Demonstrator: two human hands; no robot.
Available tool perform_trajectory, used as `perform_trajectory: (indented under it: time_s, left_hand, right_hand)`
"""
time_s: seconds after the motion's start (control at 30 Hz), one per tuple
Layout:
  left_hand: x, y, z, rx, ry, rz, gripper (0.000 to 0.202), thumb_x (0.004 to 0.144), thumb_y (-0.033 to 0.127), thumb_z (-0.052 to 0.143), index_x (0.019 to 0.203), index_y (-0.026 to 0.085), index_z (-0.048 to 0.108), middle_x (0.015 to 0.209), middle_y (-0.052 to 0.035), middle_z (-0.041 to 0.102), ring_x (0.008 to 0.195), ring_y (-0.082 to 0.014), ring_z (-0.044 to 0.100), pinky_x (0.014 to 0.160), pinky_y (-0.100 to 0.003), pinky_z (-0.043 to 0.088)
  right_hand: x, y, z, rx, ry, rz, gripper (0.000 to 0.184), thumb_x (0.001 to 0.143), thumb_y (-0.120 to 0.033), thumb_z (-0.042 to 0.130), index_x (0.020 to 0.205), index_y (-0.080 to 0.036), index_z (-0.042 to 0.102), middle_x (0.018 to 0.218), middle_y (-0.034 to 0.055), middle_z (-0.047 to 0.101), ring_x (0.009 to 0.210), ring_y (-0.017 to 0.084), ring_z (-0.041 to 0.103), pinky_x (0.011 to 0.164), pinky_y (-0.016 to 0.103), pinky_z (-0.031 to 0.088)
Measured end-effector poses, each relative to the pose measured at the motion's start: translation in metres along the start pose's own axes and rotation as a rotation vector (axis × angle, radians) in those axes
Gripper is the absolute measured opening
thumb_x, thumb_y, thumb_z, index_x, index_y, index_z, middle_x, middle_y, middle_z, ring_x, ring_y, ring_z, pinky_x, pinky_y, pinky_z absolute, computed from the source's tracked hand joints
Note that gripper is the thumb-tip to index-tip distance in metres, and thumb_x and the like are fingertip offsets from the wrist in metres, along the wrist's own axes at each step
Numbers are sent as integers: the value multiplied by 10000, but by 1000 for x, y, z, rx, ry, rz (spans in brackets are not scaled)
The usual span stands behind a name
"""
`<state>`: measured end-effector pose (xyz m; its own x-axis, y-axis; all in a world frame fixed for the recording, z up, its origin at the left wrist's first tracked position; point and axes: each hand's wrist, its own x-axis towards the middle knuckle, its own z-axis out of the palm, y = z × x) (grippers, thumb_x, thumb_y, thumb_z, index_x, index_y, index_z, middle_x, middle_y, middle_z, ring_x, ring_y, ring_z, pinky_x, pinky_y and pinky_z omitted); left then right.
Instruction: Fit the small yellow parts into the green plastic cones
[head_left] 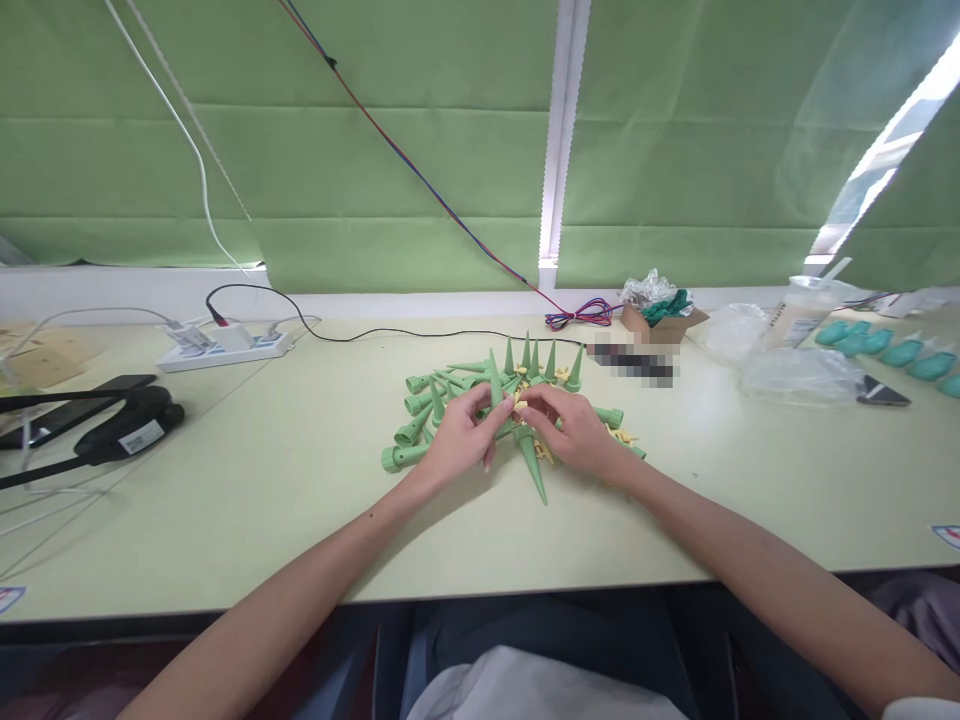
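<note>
Over a pile of green plastic spikes [409, 456], my left hand [466, 432] is closed around one tapered green spike [494, 376], its point upward. My right hand [568, 425] meets it from the other side, fingertips pinched on a small yellow plastic piece [519, 399] at the spike's wide end. The fingers partly cover where the two touch. Another green spike [532, 468] lies below my hands with its tip toward me. Several spikes [574, 370] stand upright behind, and loose yellow pieces [624, 437] are scattered by my right wrist.
A white power strip [225, 345] and a black strapped device [131, 425] are on the left. Behind the pile runs a black cable to a blurred dark object [634, 362]. An open cardboard box [664, 322], a drink cup [802, 310] and teal objects [900, 352] are at right.
</note>
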<state>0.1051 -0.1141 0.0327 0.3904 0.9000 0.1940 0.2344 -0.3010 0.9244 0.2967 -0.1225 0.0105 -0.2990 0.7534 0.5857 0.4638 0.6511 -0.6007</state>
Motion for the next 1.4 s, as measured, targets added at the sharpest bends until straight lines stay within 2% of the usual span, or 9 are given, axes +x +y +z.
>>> perform_trajectory:
  time_s: [0.13, 0.3, 0.63, 0.73, 0.9, 1.1, 1.33, 1.4]
  left_hand:
    - [0, 2, 0, -19, 14, -28, 356, 920, 556, 588, 896, 202, 553, 527, 76, 466, 315, -91, 468, 355, -236, 313]
    - [-1, 3, 0, -25, -3, -17, 372, 912, 570, 589, 880, 202, 542, 590, 58, 507, 315, -91, 477, 349, -247, 302]
    - [-1, 0, 1, 29, -4, 12, 354, 934, 560, 562, 887, 209, 552, 536, 68, 461, 323, -102, 480, 358, -245, 304]
    - [-1, -1, 1, 32, -10, 18, 353, 940, 555, 554, 899, 204, 559, 584, 60, 486, 329, -95, 492, 358, -239, 312]
    - [-1, -1, 1, 14, -29, 27, 359, 937, 549, 554, 924, 190, 568, 819, -2, 624, 336, -78, 514, 341, -241, 309]
    - [-1, -1, 1, -15, -44, 23, 371, 926, 553, 566, 921, 182, 567, 800, -5, 636, 339, -75, 511, 337, -236, 323]
    - [-1, 2, 1, -26, 9, -5, 372, 918, 562, 581, 935, 191, 572, 604, 50, 524, 320, -83, 479, 338, -230, 319]
    - [-1, 2, 1, -27, 10, -9, 370, 916, 562, 585, 930, 192, 571, 583, 57, 508, 314, -83, 472, 341, -231, 321]
  right_hand:
    - [0, 0, 0, 26, 13, -17, 144, 1010, -339, 529, 1050, -221, 601, 864, 32, 674, 722, 169, 606, 660, 299, 461]
    - [1, 1, 0, 20, 23, -37, 132, 1012, -314, 520, 1004, -216, 608, 855, 37, 677, 729, 173, 610, 668, 303, 461]
    - [0, 4, 0, -10, -21, -19, 193, 1028, -336, 475, 944, -215, 599, 783, 17, 642, 642, 154, 515, 627, 289, 402]
    - [0, 5, 0, -17, -32, -15, 213, 1034, -334, 460, 908, -213, 583, 734, -3, 590, 622, 145, 476, 616, 279, 379]
    - [0, 8, 0, -32, -34, -22, 256, 1040, -339, 444, 846, -214, 556, 700, -16, 542, 609, 138, 450, 609, 271, 363]
    - [0, 6, 0, -33, -42, -36, 303, 1046, -334, 425, 789, -216, 532, 675, -18, 531, 604, 136, 464, 604, 270, 368]
    - [1, 0, -1, 7, -12, -4, 180, 1020, -376, 506, 1046, -230, 609, 814, 17, 654, 673, 163, 563, 639, 297, 434]
    - [1, 0, -1, 10, -10, -19, 165, 1017, -358, 515, 1059, -229, 610, 850, 26, 666, 701, 167, 583, 653, 300, 447]
